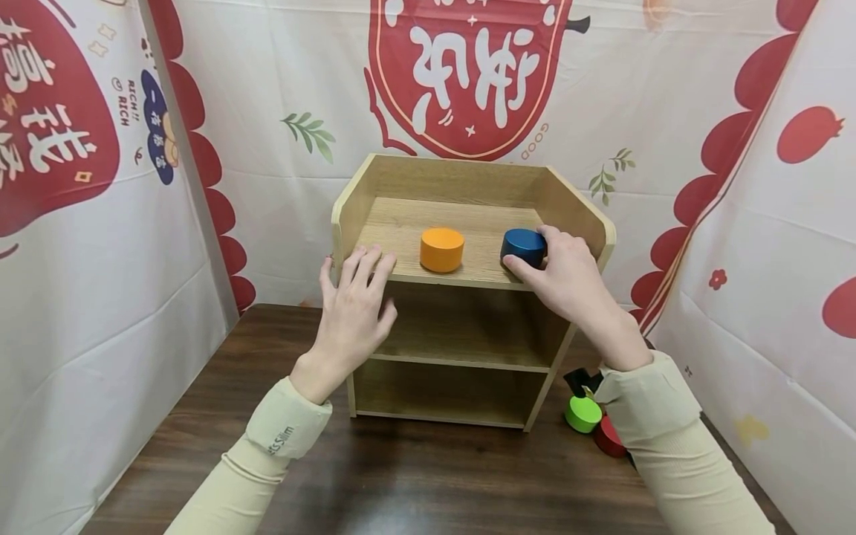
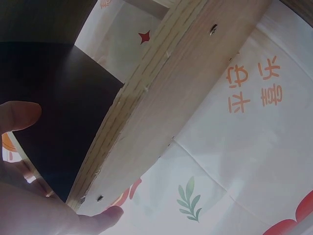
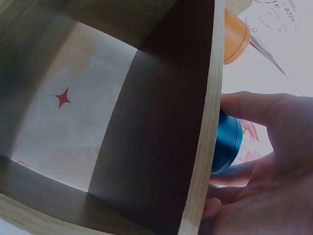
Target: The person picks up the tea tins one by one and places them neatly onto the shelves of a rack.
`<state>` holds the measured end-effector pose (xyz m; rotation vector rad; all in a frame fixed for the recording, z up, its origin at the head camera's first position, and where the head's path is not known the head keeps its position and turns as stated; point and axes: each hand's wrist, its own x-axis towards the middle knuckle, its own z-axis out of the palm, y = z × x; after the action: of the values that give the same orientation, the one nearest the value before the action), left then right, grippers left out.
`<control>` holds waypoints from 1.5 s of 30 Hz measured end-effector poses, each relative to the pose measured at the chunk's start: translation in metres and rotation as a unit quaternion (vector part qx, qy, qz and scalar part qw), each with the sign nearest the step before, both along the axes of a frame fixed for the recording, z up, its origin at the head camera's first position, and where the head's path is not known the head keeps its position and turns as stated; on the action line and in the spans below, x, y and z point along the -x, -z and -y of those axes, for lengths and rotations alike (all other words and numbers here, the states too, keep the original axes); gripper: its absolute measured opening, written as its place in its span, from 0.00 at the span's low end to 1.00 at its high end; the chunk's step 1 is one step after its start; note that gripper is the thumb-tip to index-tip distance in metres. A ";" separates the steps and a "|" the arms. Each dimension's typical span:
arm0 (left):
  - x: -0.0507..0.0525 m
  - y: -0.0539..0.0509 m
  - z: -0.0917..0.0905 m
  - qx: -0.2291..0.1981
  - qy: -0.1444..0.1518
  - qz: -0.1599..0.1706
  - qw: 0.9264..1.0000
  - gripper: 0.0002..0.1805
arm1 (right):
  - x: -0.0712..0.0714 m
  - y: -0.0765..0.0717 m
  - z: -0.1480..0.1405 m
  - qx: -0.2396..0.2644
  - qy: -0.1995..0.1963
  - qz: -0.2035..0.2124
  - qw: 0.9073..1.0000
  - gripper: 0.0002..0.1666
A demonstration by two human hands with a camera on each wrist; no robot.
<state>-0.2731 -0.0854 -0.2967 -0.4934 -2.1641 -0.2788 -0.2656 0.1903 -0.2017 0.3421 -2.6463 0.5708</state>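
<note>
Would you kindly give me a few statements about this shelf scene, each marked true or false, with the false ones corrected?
1. The right hand grips the blue cylinder on the top shelf. True.
2. The orange cylinder stands on the middle shelf. False: it stands on the top shelf, left of the blue one in the head view.
3. The green cylinder is on the table. True.
4. The left hand holds the orange cylinder. False: it is apart from it, at the left front of the shelf unit.
5. The red cylinder is near the green one. True.
</note>
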 end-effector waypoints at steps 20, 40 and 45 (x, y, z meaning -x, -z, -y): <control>-0.001 0.000 -0.002 0.002 -0.001 0.011 1.000 0.32 | -0.034 0.007 0.001 -0.005 0.014 -0.098 0.995 0.42; -0.001 0.002 -0.001 -0.006 0.001 0.008 1.000 0.33 | -0.052 0.109 -0.095 0.002 0.028 -0.136 0.990 0.13; 0.000 0.001 -0.002 -0.007 0.000 0.005 1.000 0.33 | -0.030 0.157 -0.129 -0.032 0.020 -0.048 0.998 0.19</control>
<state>-0.2732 -0.0836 -0.2977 -0.4854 -2.1692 -0.2977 -0.2357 0.3197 -0.3591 0.3262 -2.5765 0.4468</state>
